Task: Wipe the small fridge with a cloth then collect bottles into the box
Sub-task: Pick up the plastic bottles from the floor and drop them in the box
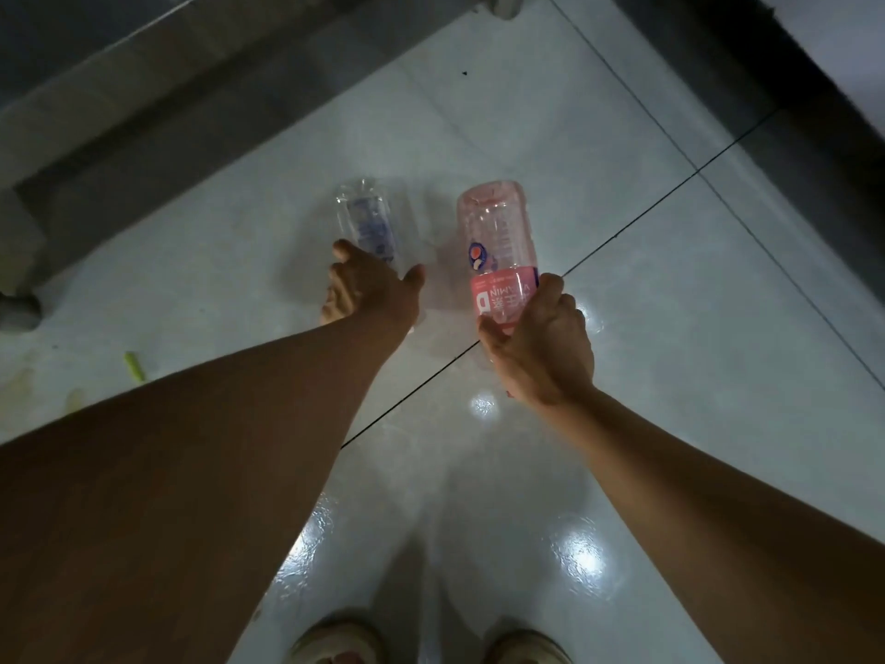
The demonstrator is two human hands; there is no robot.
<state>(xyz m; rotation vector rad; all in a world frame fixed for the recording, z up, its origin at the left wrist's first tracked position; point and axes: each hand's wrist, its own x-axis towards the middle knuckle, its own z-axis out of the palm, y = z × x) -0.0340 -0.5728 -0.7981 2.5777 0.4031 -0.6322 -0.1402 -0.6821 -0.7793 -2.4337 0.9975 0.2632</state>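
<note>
1. I'm seeing sandalled feet (335, 644) standing nearest on the glossy floor (670, 328).
2. My right hand (541, 347) is gripping the pink bottle (498, 242), base pointing away.
3. My left hand (368, 285) is curling around the clear bottle (366, 218), low over the floor.

Glossy white tiled floor (670, 289); clear bottle (364, 222), small green scrap (134, 365) lying on it.
</note>
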